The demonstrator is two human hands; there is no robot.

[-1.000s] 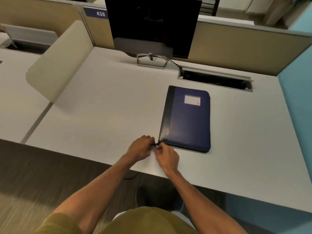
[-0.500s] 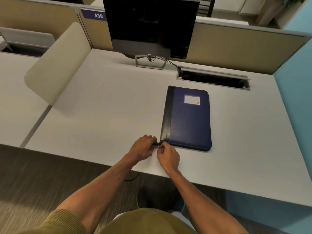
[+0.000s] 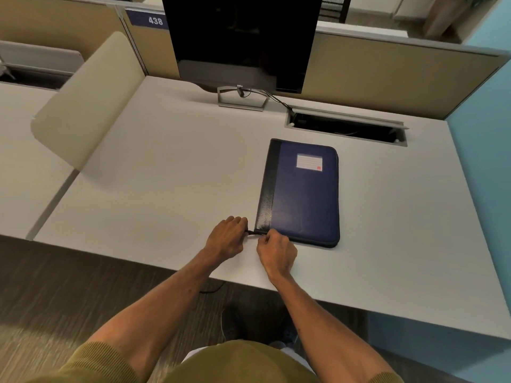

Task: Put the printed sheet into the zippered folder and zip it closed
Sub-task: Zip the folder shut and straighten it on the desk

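A dark blue zippered folder [image 3: 302, 192] with a black spine strip and a white label lies flat and closed on the light desk [image 3: 166, 175]. At its near left corner my left hand [image 3: 226, 237] pinches a short black tab of the zipper that sticks out to the left. Just right of it, my right hand [image 3: 276, 251] is closed on the zipper pull at the folder's near edge. No printed sheet is visible.
A black monitor [image 3: 240, 42] on a metal stand rises at the back of the desk. An open cable tray slot [image 3: 345, 128] sits behind the folder. A beige divider panel [image 3: 88, 100] borders the left side. A blue wall runs along the right.
Both hands have stayed at the folder's near left corner. They have drawn slightly apart, and the black tab now shows between them. The folder has not shifted on the desk.
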